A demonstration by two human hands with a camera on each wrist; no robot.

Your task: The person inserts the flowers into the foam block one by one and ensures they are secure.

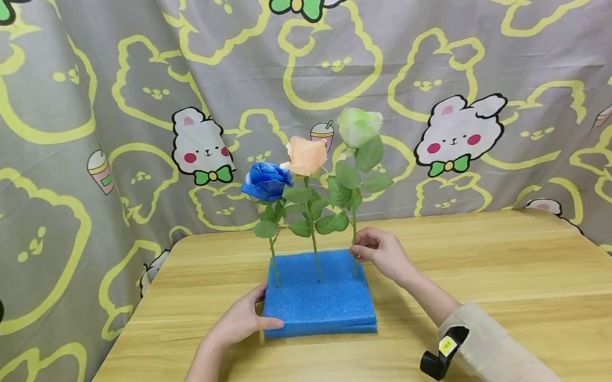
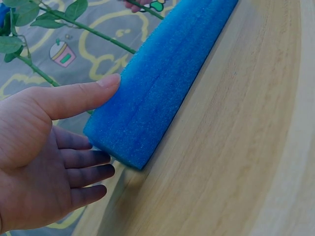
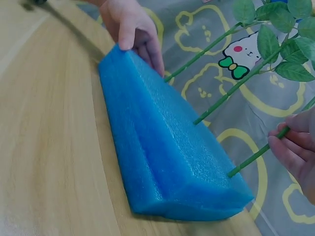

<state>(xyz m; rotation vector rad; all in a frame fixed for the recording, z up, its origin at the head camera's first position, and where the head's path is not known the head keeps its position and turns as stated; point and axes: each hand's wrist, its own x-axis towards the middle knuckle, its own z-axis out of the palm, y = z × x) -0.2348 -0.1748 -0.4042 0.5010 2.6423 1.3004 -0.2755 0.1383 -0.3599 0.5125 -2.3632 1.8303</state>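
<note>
A blue foam block lies on the table, with three artificial roses upright in it. The blue rose stands at the left, the peach rose in the middle and the pale green-white rose at the right. My right hand pinches the stem of the green-white rose low down, between thumb and fingers; in the right wrist view the stem enters the foam just below. My left hand rests against the block's left end, thumb on the top edge, other fingers loosely extended beside it.
The light wooden table extends around the block on all sides. Behind and at the sides hangs a grey curtain with yellow outlines and white cartoon animals. Dark wrist cameras sit on both sleeves.
</note>
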